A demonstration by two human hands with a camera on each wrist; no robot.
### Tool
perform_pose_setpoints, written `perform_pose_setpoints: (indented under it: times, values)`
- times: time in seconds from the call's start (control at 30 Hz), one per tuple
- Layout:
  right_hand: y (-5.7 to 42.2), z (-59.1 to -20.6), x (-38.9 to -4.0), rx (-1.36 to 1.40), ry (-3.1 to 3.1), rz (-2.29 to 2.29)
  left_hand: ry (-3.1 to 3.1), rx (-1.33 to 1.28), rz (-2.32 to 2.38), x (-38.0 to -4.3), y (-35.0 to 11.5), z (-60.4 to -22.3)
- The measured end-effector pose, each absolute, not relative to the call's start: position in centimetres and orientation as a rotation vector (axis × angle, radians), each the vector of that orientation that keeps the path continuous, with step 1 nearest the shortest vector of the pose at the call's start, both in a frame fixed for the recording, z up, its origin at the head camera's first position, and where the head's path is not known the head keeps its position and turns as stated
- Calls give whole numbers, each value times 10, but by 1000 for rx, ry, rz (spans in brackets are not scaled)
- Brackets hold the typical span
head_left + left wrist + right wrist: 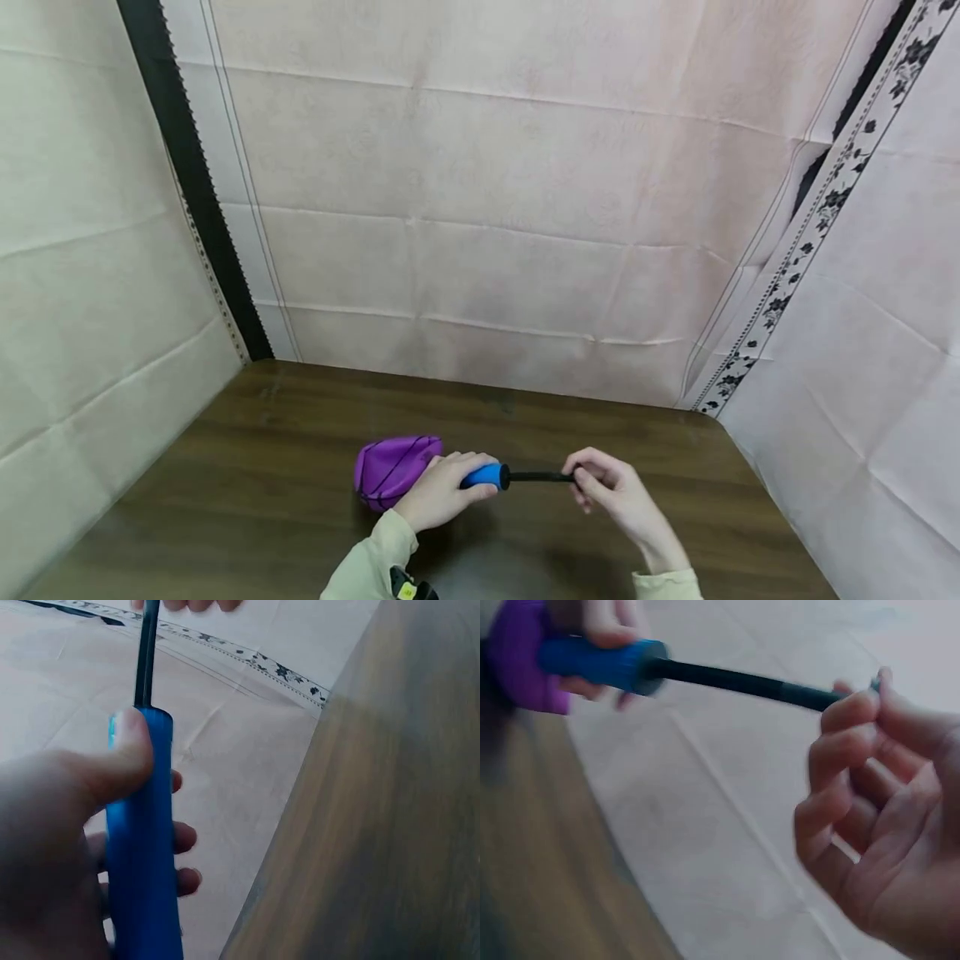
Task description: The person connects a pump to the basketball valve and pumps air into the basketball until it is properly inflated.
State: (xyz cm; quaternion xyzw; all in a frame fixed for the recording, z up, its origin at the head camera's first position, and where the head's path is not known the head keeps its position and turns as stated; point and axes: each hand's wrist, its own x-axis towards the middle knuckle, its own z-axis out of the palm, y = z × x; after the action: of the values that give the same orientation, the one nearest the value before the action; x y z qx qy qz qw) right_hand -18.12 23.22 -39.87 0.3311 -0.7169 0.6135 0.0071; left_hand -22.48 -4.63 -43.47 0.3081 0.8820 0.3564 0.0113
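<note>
Blue cylinder (487, 476) is held, as we see it, above the desk (247, 500), just beside a purple object (392, 471); we cannot tell whether they join. The left hand (444, 493) wraps its fingers round the cylinder, we judge to steady its body. The right hand (613, 492) pinches the black rod (536, 477) near its far end, remaining fingers loosely curled, giving support, we think, at both ends.

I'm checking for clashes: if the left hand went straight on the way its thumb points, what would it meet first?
Apart from the black rod leading out of the blue handle it grips, the left hand would probably meet the right hand first; exact depth is unclear.
</note>
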Motion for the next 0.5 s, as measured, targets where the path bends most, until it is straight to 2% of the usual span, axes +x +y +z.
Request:
perform_pose_setpoints:
  times: [0.27, 0.5]
  values:
    - [185, -432, -198, 981, -2361, 2014, 2821, 1027, 991, -220, -45, -432]
    - [188, -430, -194, 935, -2442, 2040, 2805, 1012, 1013, -219, -37, -435]
